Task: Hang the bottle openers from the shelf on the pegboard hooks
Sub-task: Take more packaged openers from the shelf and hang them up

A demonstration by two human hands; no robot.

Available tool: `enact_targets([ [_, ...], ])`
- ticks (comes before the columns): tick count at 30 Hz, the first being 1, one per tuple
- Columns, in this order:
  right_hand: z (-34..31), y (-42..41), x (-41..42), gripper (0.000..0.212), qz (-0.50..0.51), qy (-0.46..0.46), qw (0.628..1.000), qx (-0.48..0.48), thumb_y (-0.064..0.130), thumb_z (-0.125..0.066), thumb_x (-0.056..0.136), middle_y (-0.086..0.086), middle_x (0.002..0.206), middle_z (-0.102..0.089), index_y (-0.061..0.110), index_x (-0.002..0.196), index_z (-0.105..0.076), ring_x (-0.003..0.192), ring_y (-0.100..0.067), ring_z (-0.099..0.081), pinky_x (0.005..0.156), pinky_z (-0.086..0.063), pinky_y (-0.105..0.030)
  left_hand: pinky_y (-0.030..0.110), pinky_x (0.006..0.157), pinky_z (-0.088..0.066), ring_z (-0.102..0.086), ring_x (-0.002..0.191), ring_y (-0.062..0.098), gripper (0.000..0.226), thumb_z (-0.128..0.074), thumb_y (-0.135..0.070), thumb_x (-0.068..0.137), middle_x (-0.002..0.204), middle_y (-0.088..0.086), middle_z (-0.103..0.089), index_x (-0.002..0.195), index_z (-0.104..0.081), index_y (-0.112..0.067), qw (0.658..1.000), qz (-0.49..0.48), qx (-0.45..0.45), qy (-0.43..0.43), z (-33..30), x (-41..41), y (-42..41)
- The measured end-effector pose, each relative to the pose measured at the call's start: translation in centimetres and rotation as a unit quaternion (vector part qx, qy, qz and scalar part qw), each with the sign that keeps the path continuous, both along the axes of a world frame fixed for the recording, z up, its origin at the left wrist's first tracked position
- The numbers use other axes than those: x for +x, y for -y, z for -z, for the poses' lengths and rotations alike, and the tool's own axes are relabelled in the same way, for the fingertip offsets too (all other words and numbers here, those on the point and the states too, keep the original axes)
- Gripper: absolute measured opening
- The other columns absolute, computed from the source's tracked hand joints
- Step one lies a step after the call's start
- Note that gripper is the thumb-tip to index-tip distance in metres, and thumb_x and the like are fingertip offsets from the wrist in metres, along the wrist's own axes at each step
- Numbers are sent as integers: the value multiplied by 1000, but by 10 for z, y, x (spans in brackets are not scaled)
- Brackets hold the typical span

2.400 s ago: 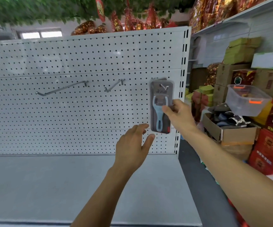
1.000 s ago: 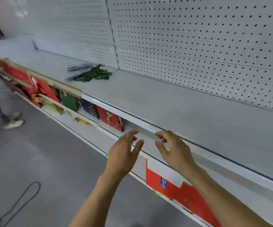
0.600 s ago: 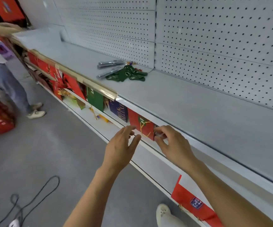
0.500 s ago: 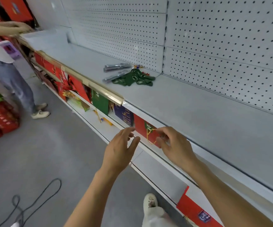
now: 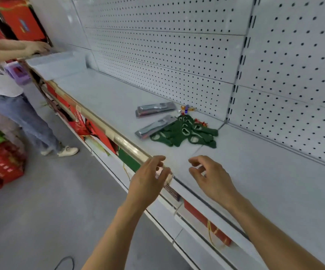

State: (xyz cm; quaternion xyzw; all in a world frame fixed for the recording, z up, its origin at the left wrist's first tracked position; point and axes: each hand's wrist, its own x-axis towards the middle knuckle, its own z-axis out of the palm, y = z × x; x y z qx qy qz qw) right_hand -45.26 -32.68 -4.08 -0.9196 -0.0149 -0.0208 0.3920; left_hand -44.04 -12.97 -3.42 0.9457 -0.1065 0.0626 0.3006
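Two packaged bottle openers lie flat on the grey shelf (image 5: 109, 98): one pack (image 5: 155, 109) nearer the pegboard (image 5: 177, 55), the other pack (image 5: 154, 127) closer to the shelf's front edge. My left hand (image 5: 148, 180) hovers over the front edge of the shelf, fingers relaxed and holding nothing. My right hand (image 5: 210, 178) floats above the shelf surface with loosely curled fingers, also empty. Both hands are well short of the packs. No hooks show on this stretch of pegboard.
A heap of green fabric pieces (image 5: 185, 132) lies beside the packs, with small coloured bits (image 5: 186, 108) behind it. A clear plastic bin (image 5: 58, 64) stands at the far left of the shelf. Another person (image 5: 11, 90) stands in the aisle there. Red boxes (image 5: 0, 166) sit on the floor.
The view swung from the hung opener at the pegboard's right end down and left along the shelf. Both empty hands came closer to the packs, now over the shelf edge.
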Motion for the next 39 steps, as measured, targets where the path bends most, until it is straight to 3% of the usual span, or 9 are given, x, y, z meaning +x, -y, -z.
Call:
enact_targets([
  [8,0,-33,106,29,-18,-17,1000,-19,33,-56,94,12,116,-62,27,122,-55,98,-6,-60,87,-51,-34,22,84,-45,-56,101,8,36,-55,-38,95,118,-5,-60,128,-53,-23,1000,10,-16,-17,5,112,-33],
  [13,1,-58,161,32,-3,-35,999,-18,32,-57,94,5,117,-62,23,124,-54,98,-10,-60,88,-53,-36,31,91,-49,-56,104,10,38,-56,-36,95,121,-3,-59,129,-52,-21,998,26,-40,-38,1,192,-45],
  [17,1,-83,204,39,39,-49,996,-56,42,-54,93,4,121,-62,24,127,-51,102,-13,-60,86,-52,-37,30,93,-47,-55,109,10,38,-56,-36,95,125,-5,-57,129,-53,-21,996,63,-45,-41,6,253,-54],
  [21,0,-109,242,82,129,-135,970,-154,80,-36,80,-1,108,-66,16,131,-43,98,-22,-64,72,-50,-35,30,94,-43,-54,116,18,38,-57,-33,94,126,1,-55,128,-53,-17,992,116,-22,-49,12,319,-64],
  [26,14,-135,283,113,206,-186,934,-223,93,-35,64,-4,114,-66,12,142,-26,98,-25,-65,69,-49,-32,38,102,-35,-41,128,29,57,-53,-40,95,142,10,-42,143,-38,-14,985,154,52,-63,16,395,-63],
  [29,17,-144,298,119,227,-210,912,-271,88,-46,65,-14,119,-56,8,147,-16,102,-29,-58,67,-40,-34,39,104,-33,-40,130,31,72,-51,-53,92,147,12,-38,146,-29,-11,963,212,156,-61,24,426,-53],
  [32,18,-148,307,113,241,-230,896,-293,79,-53,71,-16,120,-52,6,147,-14,102,-30,-55,67,-39,-34,39,93,-40,-48,121,31,77,-53,-60,87,137,12,-48,142,-28,-12,933,258,249,-42,31,441,-44],
  [34,17,-148,310,106,253,-239,899,-267,69,-58,76,-17,121,-50,4,146,-13,102,-31,-57,68,-40,-34,39,89,-42,-47,120,30,79,-60,-57,83,134,10,-50,142,-28,-14,929,272,245,-48,33,448,-42],
  [39,13,-140,307,92,298,-238,912,-150,47,-68,76,-12,116,-51,8,142,-17,88,-26,-57,66,-45,-31,36,96,-37,-39,121,30,92,-78,-49,68,129,13,-39,139,-31,-11,941,266,192,-81,35,458,-41],
])
